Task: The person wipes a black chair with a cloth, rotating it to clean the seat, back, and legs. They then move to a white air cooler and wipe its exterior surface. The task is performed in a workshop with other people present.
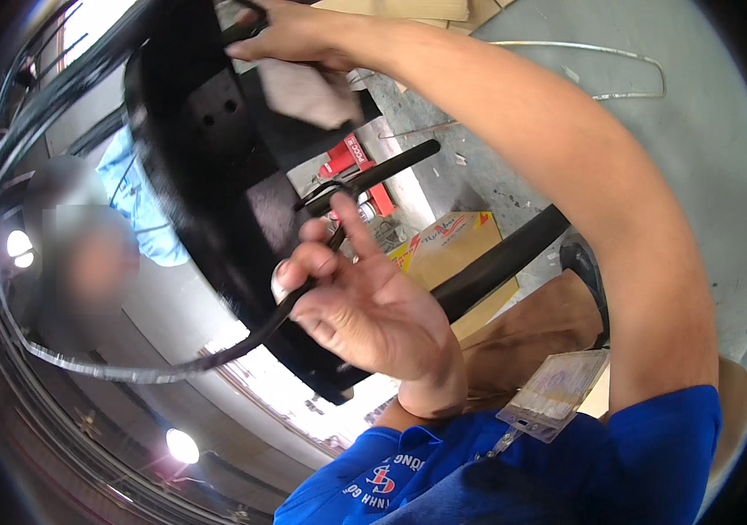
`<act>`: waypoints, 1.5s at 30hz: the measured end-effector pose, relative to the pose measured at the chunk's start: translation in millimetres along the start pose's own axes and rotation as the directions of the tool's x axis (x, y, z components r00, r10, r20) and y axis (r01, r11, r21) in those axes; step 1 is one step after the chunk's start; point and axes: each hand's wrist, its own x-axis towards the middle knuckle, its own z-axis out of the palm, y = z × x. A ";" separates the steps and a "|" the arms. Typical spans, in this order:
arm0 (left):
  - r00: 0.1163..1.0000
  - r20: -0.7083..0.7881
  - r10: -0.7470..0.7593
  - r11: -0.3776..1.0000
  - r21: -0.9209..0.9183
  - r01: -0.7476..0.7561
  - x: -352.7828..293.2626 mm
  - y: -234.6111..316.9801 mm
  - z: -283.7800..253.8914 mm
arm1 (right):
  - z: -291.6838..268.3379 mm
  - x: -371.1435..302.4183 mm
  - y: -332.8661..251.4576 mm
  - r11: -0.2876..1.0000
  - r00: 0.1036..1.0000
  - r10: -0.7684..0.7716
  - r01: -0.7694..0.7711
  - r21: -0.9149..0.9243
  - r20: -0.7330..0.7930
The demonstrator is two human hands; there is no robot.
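Observation:
A large black board (207, 114) with two round holes stands tilted in front of me. Dark round bars (500, 262) extend to its right. My left hand (364, 306) is at the board's lower part, its thumb and fingers curled round a thin black cord (251, 343) and the index finger raised. From that hand the cord sweeps left in a wide loop, and its other end reaches a black hook-like piece (325, 190) at the board. Up at the top, my right hand (294, 37) closes on a dark part at the board's upper edge; its grip is partly cut off. Below it shows a pale grey flap (308, 92).
On the floor beyond are a yellow-and-brown cardboard box (456, 249), red equipment (347, 157) and a bent metal wire frame (662, 79). Someone in light blue (141, 201) is at the left. A clear badge holder (553, 394) hangs from my blue shirt.

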 end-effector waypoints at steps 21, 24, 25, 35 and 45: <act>0.984 0.113 -0.135 0.907 0.415 0.077 -50.7 52.1 -17.8 | 4.3 -197.2 43.5 0.914 0.816 0.188 -0.350 0.207 0.547; 0.969 0.212 -0.126 0.812 0.583 -0.022 -48.3 64.2 -21.5 | 8.5 -205.3 44.4 0.917 0.852 0.178 -0.326 0.231 0.493; 0.949 0.278 -0.150 0.776 0.628 -0.061 -45.2 69.4 -22.4 | 10.6 -207.7 44.8 0.926 0.866 0.192 -0.316 0.208 0.463; 0.848 0.503 -0.167 0.830 0.536 -0.155 -7.4 108.5 -39.3 | 21.0 -230.8 44.1 0.923 0.856 0.229 -0.342 0.176 0.463; 0.902 0.429 -0.045 0.997 -0.030 0.064 9.6 113.0 -59.9 | 11.1 -248.0 21.6 0.976 0.810 0.215 -0.203 -0.082 0.546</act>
